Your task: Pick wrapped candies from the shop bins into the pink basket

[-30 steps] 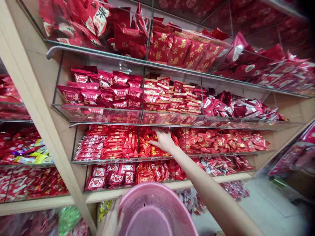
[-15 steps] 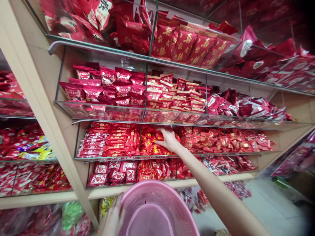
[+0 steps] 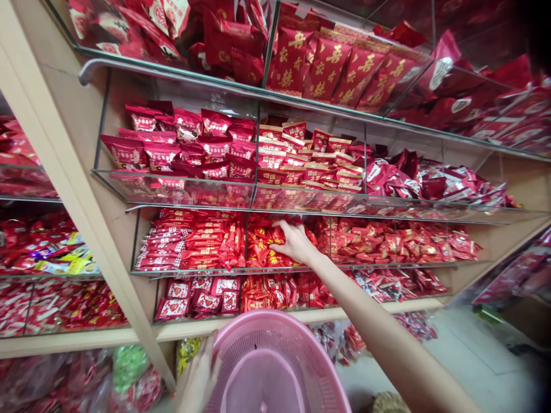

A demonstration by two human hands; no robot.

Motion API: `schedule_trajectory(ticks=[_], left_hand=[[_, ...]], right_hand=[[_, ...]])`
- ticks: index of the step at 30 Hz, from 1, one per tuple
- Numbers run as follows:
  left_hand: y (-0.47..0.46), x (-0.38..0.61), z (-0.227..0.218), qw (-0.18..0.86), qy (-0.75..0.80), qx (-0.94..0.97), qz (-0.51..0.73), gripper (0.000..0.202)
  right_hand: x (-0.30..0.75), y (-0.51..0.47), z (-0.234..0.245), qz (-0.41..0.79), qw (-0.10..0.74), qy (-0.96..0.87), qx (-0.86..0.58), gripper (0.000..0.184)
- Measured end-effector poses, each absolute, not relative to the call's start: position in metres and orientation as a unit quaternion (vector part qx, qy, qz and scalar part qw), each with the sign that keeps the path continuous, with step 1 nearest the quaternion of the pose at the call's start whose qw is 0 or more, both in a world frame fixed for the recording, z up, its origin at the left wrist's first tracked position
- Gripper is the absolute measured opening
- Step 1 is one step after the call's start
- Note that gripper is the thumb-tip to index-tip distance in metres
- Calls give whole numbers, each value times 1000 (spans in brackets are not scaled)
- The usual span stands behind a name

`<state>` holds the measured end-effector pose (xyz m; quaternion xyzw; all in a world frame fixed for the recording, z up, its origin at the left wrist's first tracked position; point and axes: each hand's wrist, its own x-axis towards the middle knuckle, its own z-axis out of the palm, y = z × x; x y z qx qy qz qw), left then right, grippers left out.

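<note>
My right hand [image 3: 296, 243] reaches into a glass shelf compartment and rests on a pile of small red and gold candy packets [image 3: 267, 248]. Its fingers curl down into the packets, so I cannot see whether they hold any. My left hand [image 3: 198, 378] grips the left rim of an empty pink plastic basket [image 3: 275, 367] held below the shelves, at the bottom of the view.
Tiered glass shelves [image 3: 301, 213] with dividers hold several kinds of red wrapped sweets. A beige wooden upright [image 3: 77, 189] separates a second rack on the left. Bags of sweets lie under the lowest board. Pale floor [image 3: 473, 367] shows at the lower right.
My right hand has stayed on the same pile, its fingers curling a little more into the packets. The view has shifted slightly, and the basket sits a bit lower and to the right.
</note>
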<state>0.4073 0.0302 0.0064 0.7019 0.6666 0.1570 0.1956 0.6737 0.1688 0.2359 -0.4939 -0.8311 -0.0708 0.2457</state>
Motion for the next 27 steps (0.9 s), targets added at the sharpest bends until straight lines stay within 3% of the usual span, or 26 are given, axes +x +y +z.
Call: schedule_trajectory(ticks=[4, 8, 20, 27], left_hand=[[29, 409, 10, 195, 671, 694, 170, 47], [28, 409, 13, 183, 673, 695, 177, 46], [28, 409, 12, 199, 652, 709, 178, 47], [29, 410, 13, 195, 656, 705, 186, 46]], right_hand=[[667, 171, 237, -101, 208, -821, -523, 60], [664, 174, 234, -129, 206, -811, -532, 59], [674, 160, 228, -53, 380, -773, -505, 47], [684, 126, 237, -26, 418, -742, -523, 46]])
